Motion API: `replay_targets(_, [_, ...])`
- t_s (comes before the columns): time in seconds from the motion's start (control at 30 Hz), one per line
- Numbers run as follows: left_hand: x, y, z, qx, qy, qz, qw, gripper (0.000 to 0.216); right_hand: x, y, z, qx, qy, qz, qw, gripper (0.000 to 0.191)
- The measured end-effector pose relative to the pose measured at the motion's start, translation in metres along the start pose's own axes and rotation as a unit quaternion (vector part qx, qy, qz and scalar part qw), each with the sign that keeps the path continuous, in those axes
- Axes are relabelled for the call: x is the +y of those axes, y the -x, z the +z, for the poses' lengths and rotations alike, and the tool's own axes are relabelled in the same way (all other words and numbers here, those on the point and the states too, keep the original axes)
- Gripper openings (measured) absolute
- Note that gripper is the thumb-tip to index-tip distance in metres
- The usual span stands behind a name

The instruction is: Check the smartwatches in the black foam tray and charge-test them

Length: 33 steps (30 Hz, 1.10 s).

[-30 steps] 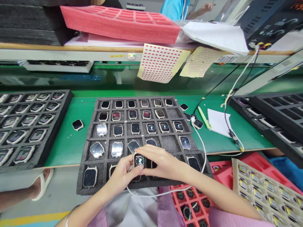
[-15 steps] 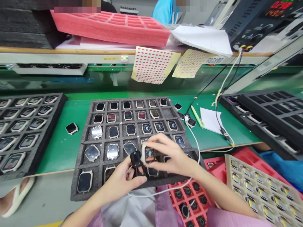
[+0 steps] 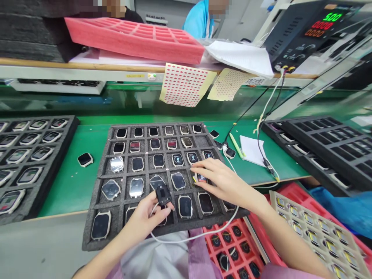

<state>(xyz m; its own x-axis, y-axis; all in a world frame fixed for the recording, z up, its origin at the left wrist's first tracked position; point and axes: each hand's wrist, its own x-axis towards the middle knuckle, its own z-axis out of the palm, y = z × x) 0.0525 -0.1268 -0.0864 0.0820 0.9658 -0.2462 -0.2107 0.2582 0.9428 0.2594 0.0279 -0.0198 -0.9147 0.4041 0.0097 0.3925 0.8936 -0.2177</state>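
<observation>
My left hand point(image 3: 145, 217) grips a small black charging dock point(image 3: 163, 194) over the lower middle of the grey foam tray point(image 3: 93, 197). From the dock a white cable point(image 3: 197, 237) loops across the tray's front. Between the fingertips of my right hand point(image 3: 225, 180) is a watch point(image 3: 202, 178) with a lit screen, low over a compartment in the second row from the front. The fingers partly cover it, so I cannot tell whether it touches the foam. Several square watch units fill nearby compartments, some with lit dials such as one watch point(image 3: 177, 160).
A watch tray point(image 3: 74, 126) stands left, with a loose watch point(image 3: 85, 159) beside it. Black trays point(image 3: 322, 135), a green pen point(image 3: 236, 145) and white paper point(image 3: 252, 150) lie right. Red point(image 3: 213, 248) and beige trays point(image 3: 314, 228) sit below. A power supply point(image 3: 305, 35) stands on the shelf.
My right hand has carried the watch away from the dock, rightward to a tray compartment. The dock stays in my left hand. The power supply's red reading has fallen to zero.
</observation>
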Motion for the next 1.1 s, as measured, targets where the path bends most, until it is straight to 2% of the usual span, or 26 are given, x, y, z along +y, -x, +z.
replay_targets(0.13, [0.004,0.004,-0.003,0.007,0.021,-0.021,1.000,0.026,-0.020,-0.032,0.007,-0.061,0.019,-0.051,0.997,0.035])
replay_targets(0.23, [0.006,0.004,-0.006,0.008,0.028,-0.032,0.999,0.029,-0.019,-0.046,0.017,-0.077,0.048,-0.061,0.994,0.037])
replay_targets(0.3, [0.008,0.003,-0.007,0.005,0.035,-0.044,0.998,0.028,-0.015,-0.047,0.018,-0.057,0.036,-0.063,0.996,0.035])
replay_targets(0.37, [0.010,0.002,-0.009,-0.001,0.040,-0.054,0.998,0.028,-0.013,-0.045,0.015,-0.008,-0.011,-0.055,0.998,0.033])
replay_targets(0.43, [0.011,0.000,-0.010,-0.006,0.042,-0.051,0.998,0.028,-0.017,-0.042,0.011,0.041,-0.084,-0.062,0.994,0.037])
replay_targets(0.5, [0.010,-0.002,-0.010,-0.011,0.041,-0.037,0.998,0.031,-0.028,-0.041,0.010,0.052,-0.145,-0.095,0.984,0.041])
replay_targets(0.6, [0.003,-0.004,-0.011,-0.014,0.044,-0.015,0.999,0.038,-0.048,-0.045,0.015,0.023,-0.140,-0.126,0.982,0.035])
replay_targets(0.7, [-0.002,-0.005,-0.009,-0.008,0.061,-0.004,0.998,0.039,-0.057,-0.051,0.022,-0.001,-0.108,-0.123,0.986,0.032])
replay_targets(0.93, [-0.002,-0.009,-0.002,0.031,0.097,0.014,0.995,0.036,-0.051,-0.049,0.023,-0.031,-0.143,-0.110,0.983,0.033])
replay_targets(1.1, [-0.003,-0.010,-0.004,0.017,0.100,0.029,0.994,0.033,-0.054,-0.048,0.025,-0.048,-0.161,-0.098,0.981,0.033])
